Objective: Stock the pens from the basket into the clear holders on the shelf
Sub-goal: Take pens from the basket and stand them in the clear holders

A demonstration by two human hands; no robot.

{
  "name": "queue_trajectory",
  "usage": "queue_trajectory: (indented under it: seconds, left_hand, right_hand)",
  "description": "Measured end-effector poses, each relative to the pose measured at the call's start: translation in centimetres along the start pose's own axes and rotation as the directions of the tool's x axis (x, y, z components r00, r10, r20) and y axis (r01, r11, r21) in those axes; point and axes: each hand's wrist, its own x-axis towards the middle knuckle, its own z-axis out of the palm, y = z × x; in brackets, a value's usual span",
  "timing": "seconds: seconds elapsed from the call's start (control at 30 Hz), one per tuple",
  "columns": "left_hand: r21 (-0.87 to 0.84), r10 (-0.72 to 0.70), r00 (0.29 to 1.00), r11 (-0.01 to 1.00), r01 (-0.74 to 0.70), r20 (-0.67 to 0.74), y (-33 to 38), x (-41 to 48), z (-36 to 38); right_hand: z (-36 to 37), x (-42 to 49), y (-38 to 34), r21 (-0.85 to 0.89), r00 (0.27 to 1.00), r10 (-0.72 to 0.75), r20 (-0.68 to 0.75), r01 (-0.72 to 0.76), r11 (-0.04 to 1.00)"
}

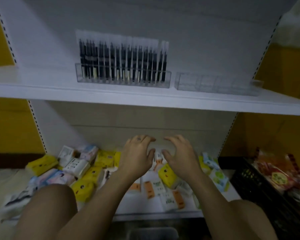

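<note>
Pens [123, 59] up top in clear holder [169, 78].
L hand [137, 154] & R hand [179, 154] loose, gripping nothing, over tissue packs [168, 174] low down.

Pretty dim in there, kinda greyish light. It was a white metal shelving unit [145, 19] with slotted uprights [6, 33] on both sides, and the upper shelf [76, 91] ran right across the view. Yellow wall [287, 70] showed either side of it. The bottom shelf [154, 216] was piled with small tissue packs [42, 164], and a black plastic crate [248, 179] of red snack bags [275, 172] sat just to its right.
</note>
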Motion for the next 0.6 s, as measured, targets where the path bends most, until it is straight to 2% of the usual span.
queue_trajectory:
  seconds: [0.13, 0.27, 0.37, 0.47, 0.6]
  left_hand:
    - [-0.026, -0.071, 0.988, 0.997, 0.075, 0.138, -1.5, -3.0, 4.5]
    - [-0.016, -0.152, 0.945, 0.986, 0.163, 0.291, -2.8, -6.4, 8.8]
    - [0.027, -0.186, 0.875, 0.98, 0.195, 0.448, -4.2, -9.5, 11.7]
    - [0.061, -0.229, 0.771, 0.969, 0.241, 0.594, -5.4, -12.7, 14.1]
    - [0.037, -0.236, 0.68, 0.955, 0.293, 0.694, -5.5, -16.6, 16.0]
  right_hand:
    - [4.7, -1.9, 2.3, 0.019, 0.989, 0.059, 0.133, -0.062, 0.998]
    - [9.7, -4.1, 5.0, -0.033, 0.947, 0.127, 0.293, -0.123, 0.992]
    - [13.0, -5.7, 6.9, -0.115, 0.862, 0.191, 0.469, -0.155, 0.981]
    - [15.6, -7.6, 8.4, -0.145, 0.761, 0.254, 0.597, -0.209, 0.967]
    - [18.2, -10.7, 9.3, -0.174, 0.64, 0.307, 0.704, -0.264, 0.949]
